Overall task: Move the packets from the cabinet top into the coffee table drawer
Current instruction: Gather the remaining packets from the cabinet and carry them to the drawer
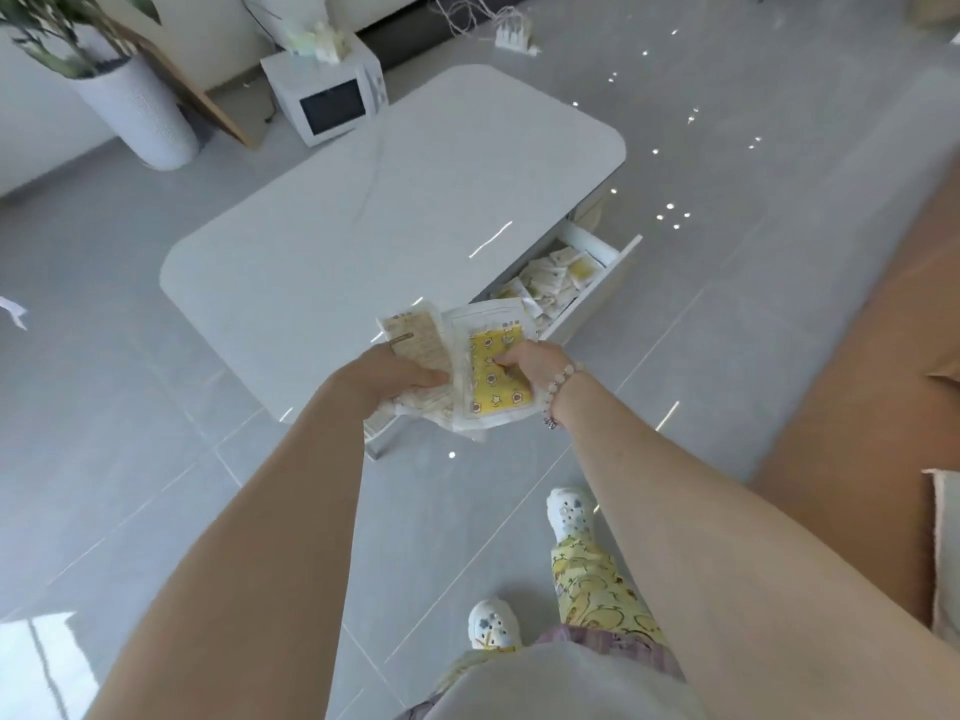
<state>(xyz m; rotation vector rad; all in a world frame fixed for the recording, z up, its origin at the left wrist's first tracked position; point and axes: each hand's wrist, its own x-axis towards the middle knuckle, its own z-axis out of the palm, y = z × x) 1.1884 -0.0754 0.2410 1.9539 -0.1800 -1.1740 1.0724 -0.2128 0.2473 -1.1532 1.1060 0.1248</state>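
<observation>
I hold a bundle of flat white packets in front of me, above the near corner of the white coffee table (363, 200). My left hand (395, 376) grips a stack of packets (415, 340) with printed beige backs. My right hand (530, 363) pinches a yellow patterned packet (493, 381) at the front of the bundle. The coffee table drawer (597, 288) stands pulled out on the table's right side, with several similar packets (550, 283) lying inside. The cabinet is out of view.
A brown sofa (857, 407) runs along the right edge. On the grey tile floor behind the table sit a white microwave (327, 101), a tall white planter (140, 111) and a power strip (511, 33). My feet in white shoes (569, 514) stand near the table.
</observation>
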